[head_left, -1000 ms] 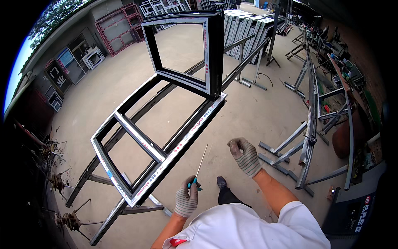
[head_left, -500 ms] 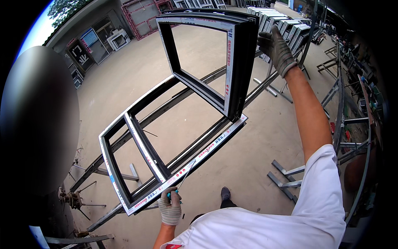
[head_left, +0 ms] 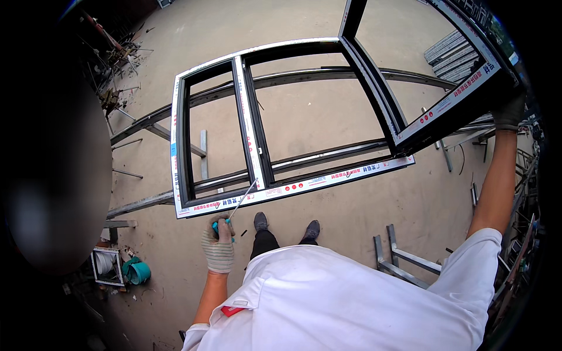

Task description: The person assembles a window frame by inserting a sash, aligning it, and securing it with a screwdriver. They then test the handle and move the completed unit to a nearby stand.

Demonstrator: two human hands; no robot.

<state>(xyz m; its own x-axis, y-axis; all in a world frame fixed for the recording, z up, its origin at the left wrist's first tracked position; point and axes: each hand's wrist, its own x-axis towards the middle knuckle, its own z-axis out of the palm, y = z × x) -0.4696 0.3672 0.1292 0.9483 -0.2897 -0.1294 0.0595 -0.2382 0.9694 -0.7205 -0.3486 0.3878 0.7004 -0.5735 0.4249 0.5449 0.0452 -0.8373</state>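
Screwdriver (head_left: 234, 210) gripped in gloved left hand (head_left: 219, 248), tip at near rail of window frame (head_left: 257, 117) lying on steel trestles (head_left: 152, 120). Right hand (head_left: 508, 114) clasps raised open sash (head_left: 462, 88).

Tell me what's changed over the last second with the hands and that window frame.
The right hand went from hanging free near the body up to the raised sash and now grips its outer edge at arm's length. The view swung down over the window frame. Unchanged: the left hand keeps holding the screwdriver, tip at the frame's near rail; the frame lies on its metal rack.
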